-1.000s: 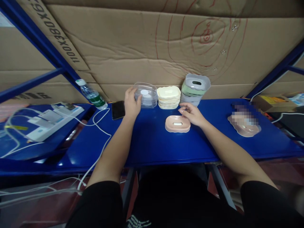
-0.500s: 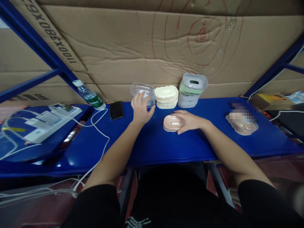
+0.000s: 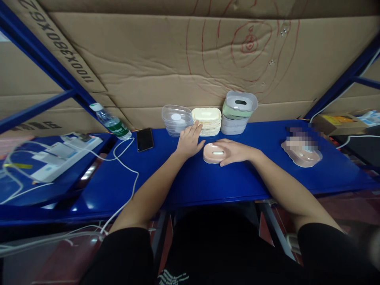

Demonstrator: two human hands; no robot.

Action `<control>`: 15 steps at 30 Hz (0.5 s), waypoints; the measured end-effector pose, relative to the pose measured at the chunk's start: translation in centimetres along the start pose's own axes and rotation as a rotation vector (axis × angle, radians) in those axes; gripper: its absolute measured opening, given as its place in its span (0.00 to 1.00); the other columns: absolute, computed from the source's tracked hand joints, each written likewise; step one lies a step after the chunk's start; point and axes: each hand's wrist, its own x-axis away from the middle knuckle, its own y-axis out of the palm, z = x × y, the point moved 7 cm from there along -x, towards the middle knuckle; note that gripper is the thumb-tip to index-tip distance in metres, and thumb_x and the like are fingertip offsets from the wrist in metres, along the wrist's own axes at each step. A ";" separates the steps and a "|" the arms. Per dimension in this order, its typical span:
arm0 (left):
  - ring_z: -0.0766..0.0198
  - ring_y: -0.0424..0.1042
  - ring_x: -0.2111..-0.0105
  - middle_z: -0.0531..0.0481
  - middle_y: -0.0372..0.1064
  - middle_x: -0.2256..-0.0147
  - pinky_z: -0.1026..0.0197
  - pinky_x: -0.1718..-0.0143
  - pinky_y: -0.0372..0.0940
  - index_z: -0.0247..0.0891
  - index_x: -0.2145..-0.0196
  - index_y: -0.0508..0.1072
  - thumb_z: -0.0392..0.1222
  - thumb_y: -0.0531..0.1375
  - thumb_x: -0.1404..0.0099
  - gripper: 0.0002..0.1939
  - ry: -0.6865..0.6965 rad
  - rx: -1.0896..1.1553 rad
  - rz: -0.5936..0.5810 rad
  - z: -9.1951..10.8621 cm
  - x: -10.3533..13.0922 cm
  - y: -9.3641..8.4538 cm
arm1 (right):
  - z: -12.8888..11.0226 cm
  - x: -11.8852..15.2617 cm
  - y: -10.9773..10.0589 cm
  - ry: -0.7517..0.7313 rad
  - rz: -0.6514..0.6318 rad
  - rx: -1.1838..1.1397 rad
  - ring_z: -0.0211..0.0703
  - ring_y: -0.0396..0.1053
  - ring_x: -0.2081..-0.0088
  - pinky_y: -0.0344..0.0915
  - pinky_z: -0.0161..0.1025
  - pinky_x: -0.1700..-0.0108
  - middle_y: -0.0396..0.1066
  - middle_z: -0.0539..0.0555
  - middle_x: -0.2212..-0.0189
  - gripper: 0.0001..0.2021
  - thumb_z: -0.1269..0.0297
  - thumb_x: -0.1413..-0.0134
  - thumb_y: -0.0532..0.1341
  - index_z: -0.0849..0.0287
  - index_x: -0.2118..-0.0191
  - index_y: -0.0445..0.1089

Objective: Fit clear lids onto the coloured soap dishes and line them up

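Note:
My right hand [image 3: 234, 151] is wrapped round the right side of a pink oval container [image 3: 211, 153] with a white slot in its top, on the blue table. My left hand [image 3: 190, 141] has its fingers apart and holds nothing; its fingertips are at the front left of a stack of cream trays [image 3: 209, 122]. Left of that stack stand nested clear containers [image 3: 175, 118]. To its right rises a pile of grey and green containers [image 3: 236, 124], the top one with a dark oval slot.
A second pink container [image 3: 301, 155] sits at the right of the blue table [image 3: 219, 186]. At the left are a phone [image 3: 145, 140], a bottle [image 3: 114, 124], white cables and a power strip [image 3: 62, 158]. Cardboard [image 3: 142, 55] stands behind, and an open box [image 3: 338, 123] is at the far right.
My left hand has moved right and toward me, from the clear containers to the cream stack. My right hand stays on the pink container. The view has shifted slightly.

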 end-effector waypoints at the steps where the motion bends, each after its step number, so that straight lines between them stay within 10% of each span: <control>1: 0.29 0.70 0.32 0.27 0.60 0.22 0.32 0.37 0.68 0.33 0.24 0.66 0.51 0.63 0.27 0.39 -0.004 0.002 0.008 -0.1 0.1 -0.1 | 0.0 0.0 0.0 0.007 -0.006 0.004 0.76 0.66 0.26 0.64 0.74 0.26 0.70 0.65 0.27 0.56 0.34 0.56 0.82 0.47 0.23 0.69; 8: 0.39 0.78 0.38 0.33 0.81 0.39 0.36 0.37 0.70 0.36 0.34 0.78 0.58 0.55 0.18 0.28 0.087 0.122 -0.020 0.0 1.3 -0.8 | -0.8 -0.1 -0.9 0.009 0.047 -0.036 0.73 0.72 0.31 0.68 0.70 0.29 0.75 0.66 0.33 0.51 0.40 0.55 0.83 0.53 0.27 0.74; 15: 0.33 0.74 0.32 0.25 0.72 0.31 0.33 0.32 0.69 0.34 0.24 0.64 0.87 0.56 0.31 0.59 0.275 0.293 -0.074 0.8 2.1 -0.7 | -0.9 -0.2 -2.1 0.054 0.153 -0.074 0.72 0.77 0.37 0.71 0.70 0.32 0.79 0.63 0.37 0.43 0.36 0.50 0.79 0.50 0.32 0.78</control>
